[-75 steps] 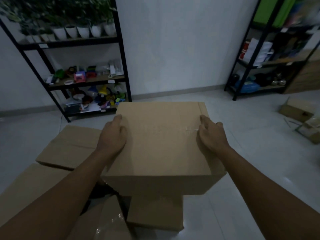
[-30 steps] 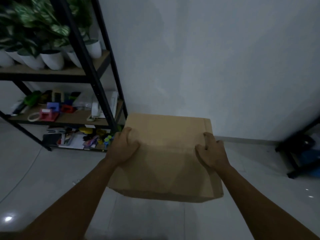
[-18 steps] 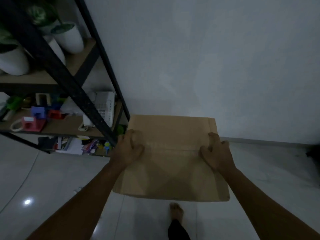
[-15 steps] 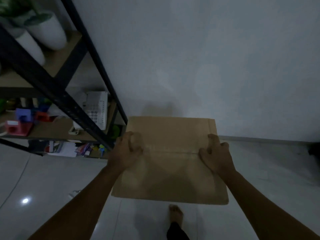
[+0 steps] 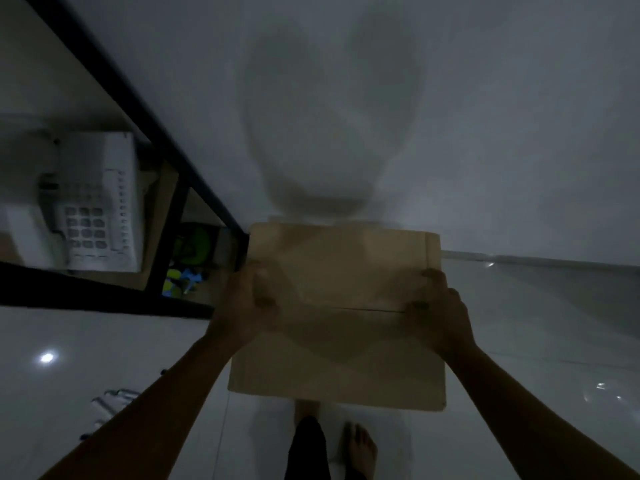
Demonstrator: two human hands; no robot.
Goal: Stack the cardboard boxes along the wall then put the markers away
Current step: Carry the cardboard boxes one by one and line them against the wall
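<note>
Box (image 5: 337, 317) is right up at the wall (image 5: 485, 116) now, left hand (image 5: 246, 306) and right hand (image 5: 438, 310) both clamped on its sides, probably about to go down.

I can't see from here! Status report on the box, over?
Left hand and right hand grip the cardboard box by its sides. Box close to wall, beside black shelf. Nothing blocking.

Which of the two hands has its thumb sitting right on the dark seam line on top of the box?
The right hand; its thumb meets the seam's end on the cardboard box. The left hand grips where no seam shows.
</note>
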